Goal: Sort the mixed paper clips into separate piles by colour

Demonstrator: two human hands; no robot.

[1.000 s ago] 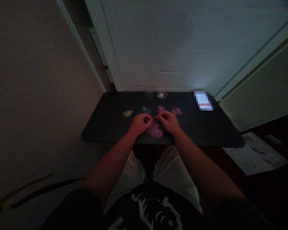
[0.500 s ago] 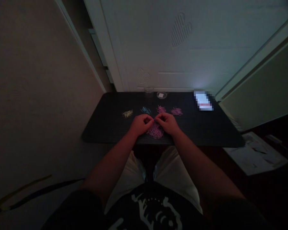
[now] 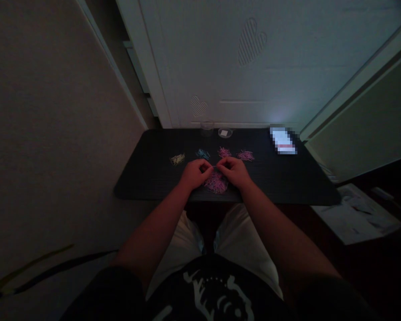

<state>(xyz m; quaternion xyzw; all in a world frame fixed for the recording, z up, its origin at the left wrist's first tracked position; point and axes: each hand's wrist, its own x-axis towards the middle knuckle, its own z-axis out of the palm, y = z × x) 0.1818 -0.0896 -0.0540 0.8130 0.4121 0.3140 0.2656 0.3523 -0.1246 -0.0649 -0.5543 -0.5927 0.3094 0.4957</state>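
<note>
My left hand (image 3: 196, 172) and my right hand (image 3: 233, 170) meet over the front middle of the table, fingertips pinched. A thin pale strip (image 3: 214, 166) spans the small gap between them, with an end in each hand. Right below lies a mixed pile of thin, short pieces (image 3: 216, 183), mostly pink and purple. Beyond my hands are smaller heaps sorted by colour: a yellowish heap (image 3: 177, 159), a blue heap (image 3: 202, 154), a pink heap (image 3: 224, 152) and a pinkish-purple heap (image 3: 246, 155). The exact kind of pieces is too small to tell.
On the dark table (image 3: 147, 178), a clear round tub (image 3: 207, 129) and a clear lid (image 3: 225, 133) with a white label stand at the back. A lit phone (image 3: 283, 140), blurred out, is at the back right. A white door (image 3: 214, 58) rises behind.
My fingertips have drawn slightly apart, so more of the thin strip shows between them. The heaps look the same.
</note>
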